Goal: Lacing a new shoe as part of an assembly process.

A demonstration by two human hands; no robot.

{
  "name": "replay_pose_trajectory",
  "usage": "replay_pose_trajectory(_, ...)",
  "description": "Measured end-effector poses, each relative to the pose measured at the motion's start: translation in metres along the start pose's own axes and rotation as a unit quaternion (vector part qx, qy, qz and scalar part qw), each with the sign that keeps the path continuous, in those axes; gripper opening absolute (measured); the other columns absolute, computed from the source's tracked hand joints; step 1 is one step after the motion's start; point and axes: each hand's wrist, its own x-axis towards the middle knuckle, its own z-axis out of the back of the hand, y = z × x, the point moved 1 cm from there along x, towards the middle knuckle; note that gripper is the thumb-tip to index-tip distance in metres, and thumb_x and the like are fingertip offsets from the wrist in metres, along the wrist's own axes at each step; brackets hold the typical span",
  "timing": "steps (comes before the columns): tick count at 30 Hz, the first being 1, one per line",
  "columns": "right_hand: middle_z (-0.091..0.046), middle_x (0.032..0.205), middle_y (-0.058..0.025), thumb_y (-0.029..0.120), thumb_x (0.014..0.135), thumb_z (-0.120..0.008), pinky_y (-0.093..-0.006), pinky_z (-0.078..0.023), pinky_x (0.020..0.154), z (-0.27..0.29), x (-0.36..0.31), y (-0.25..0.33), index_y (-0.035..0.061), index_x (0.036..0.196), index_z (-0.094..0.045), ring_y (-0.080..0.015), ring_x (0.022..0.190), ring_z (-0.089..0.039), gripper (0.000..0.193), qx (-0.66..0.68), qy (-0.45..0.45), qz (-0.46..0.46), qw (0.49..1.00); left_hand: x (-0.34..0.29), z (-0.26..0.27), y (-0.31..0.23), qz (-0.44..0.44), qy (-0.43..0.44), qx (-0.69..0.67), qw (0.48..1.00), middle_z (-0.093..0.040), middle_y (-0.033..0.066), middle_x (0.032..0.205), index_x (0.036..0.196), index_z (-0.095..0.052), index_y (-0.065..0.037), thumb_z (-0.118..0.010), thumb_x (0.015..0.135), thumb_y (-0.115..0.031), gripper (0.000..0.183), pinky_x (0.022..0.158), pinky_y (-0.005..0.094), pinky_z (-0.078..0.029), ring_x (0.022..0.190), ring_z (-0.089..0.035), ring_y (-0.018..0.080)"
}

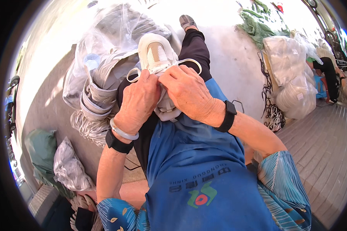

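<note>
A clear plastic sack of grey shoes (104, 73) lies left of the fingers. On the lap, a white mesh sneaker (156, 54) points away; left hand (137, 102) and right hand (187, 90) pinch its white laces (181, 61).

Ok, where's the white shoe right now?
In the head view, the white shoe sits on the person's lap just above centre, toe pointing away. The left hand and right hand work its white lace, with the clear plastic bag to its left.
</note>
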Motion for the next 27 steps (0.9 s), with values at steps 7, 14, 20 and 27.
replay_pose_trajectory(7, -0.053, 0.089, -0.0071, 0.011, 0.074, -0.062, -0.0349, -0.044, 0.074, 0.003, -0.027, 0.018, 0.0032, 0.088, -0.061, -0.0231, 0.085, -0.053, 0.016, 0.001, -0.002, 0.092, 0.996, -0.02, 0.018, 0.032, 0.143, 0.145, -0.329, 0.922, -0.052, 0.0087, 0.077, 0.086, -0.05, -0.003, -0.05, 0.093, -0.018, 0.016, 0.046, 0.0348, -0.041, 0.047, -0.045, 0.0215)
replay_pose_trajectory(14, -0.058, 0.091, -0.0053, 0.015, 0.077, -0.061, -0.036, -0.045, 0.079, -0.02, -0.02, 0.055, 0.0035, 0.093, -0.063, -0.0221, 0.093, -0.055, 0.019, -0.022, 0.05, 0.161, 0.985, -0.073, 0.058, 0.02, 0.21, 0.067, -0.853, 0.473, -0.047, 0.0035, 0.081, 0.083, -0.043, -0.008, -0.047, 0.098, -0.026, 0.024, 0.043, 0.0262, -0.043, 0.045, -0.04, 0.0067)
replay_pose_trajectory(20, -0.059, 0.074, -0.0109, 0.019, 0.088, -0.06, -0.0416, -0.045, 0.062, -0.015, -0.029, 0.056, 0.006, 0.07, -0.057, -0.0305, 0.068, -0.059, 0.023, 0.22, 0.123, 0.077, 0.965, -0.093, 0.126, 0.033, -0.025, -0.185, -0.874, 0.449, -0.043, 0.0092, 0.101, 0.089, -0.04, -0.003, -0.049, 0.094, -0.006, 0.011, 0.077, 0.036, -0.045, 0.069, -0.051, 0.0146)
replay_pose_trajectory(27, -0.056, 0.061, 0.001, 0.02, 0.096, -0.056, -0.0262, -0.034, 0.047, 0.084, -0.035, -0.014, 0.001, 0.07, -0.063, -0.007, 0.05, -0.043, 0.033, 0.463, 0.207, -0.232, 0.83, -0.216, 0.227, 0.125, -0.093, -0.402, -0.813, 0.41, -0.033, 0.0067, 0.092, 0.093, -0.033, 0.001, -0.049, 0.075, 0.012, 0.026, 0.075, 0.0316, -0.039, 0.074, -0.04, 0.0156)
